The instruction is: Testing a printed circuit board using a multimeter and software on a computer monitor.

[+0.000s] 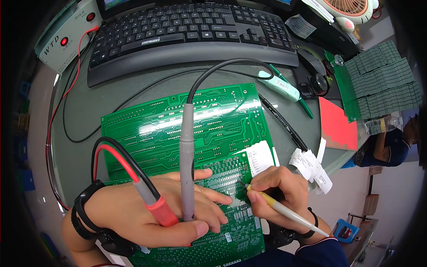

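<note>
- Resting flat near the lower middle of the frame, the left hand (164, 209) presses down on a small green circuit board (231, 231), its fingers spread and mostly straight.
- Two test probes lie across the back of that hand: a red probe (153, 202) with red and black leads, and a grey probe (187, 164) whose black cable arcs toward the upper right.
- Whether the left hand grips the probes between its fingers or they merely lie on it, I cannot tell.
- The right hand (280, 191), at lower right, is curled closed around a cream-handled tool (284, 209), held like a pen with its tip touching the small board.
- Beneath the small board lies a larger green circuit board (178, 120), at the centre of the frame on the grey table (75, 147).
- A white paper slip (260, 158) sits at the larger board's right edge, just above the right hand.
- A black keyboard (191, 31) spans the top of the frame.
- A grey box with red buttons (66, 35) stands at upper left.
- A teal marker pen (279, 85) lies right of the keyboard.
</note>
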A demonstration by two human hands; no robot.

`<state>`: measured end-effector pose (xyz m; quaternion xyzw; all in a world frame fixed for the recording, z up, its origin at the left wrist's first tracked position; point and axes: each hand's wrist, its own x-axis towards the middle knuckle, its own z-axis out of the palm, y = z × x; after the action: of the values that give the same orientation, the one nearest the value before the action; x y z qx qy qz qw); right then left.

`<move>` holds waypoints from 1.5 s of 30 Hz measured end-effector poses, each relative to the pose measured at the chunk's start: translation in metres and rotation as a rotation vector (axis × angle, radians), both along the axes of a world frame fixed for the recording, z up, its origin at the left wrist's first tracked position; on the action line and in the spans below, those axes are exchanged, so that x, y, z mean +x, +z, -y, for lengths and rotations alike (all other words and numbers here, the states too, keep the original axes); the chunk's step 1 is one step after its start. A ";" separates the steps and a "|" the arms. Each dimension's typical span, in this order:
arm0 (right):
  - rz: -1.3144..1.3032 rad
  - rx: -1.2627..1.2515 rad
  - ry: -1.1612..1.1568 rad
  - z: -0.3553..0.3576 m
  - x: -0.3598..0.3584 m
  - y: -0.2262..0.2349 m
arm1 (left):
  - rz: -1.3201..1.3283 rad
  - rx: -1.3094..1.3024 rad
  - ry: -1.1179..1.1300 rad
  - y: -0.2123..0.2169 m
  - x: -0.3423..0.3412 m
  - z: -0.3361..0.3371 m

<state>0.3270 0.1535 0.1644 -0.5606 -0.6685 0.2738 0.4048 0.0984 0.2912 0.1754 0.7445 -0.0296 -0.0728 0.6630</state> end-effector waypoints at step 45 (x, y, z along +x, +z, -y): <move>0.598 0.298 -0.402 -0.033 0.102 0.087 | -0.020 -0.671 0.852 0.022 0.013 0.018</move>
<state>0.4289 0.1864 0.2512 -0.6705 -0.6663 -0.0863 0.3147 0.1118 0.2735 0.1972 0.4372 0.2595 0.2088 0.8354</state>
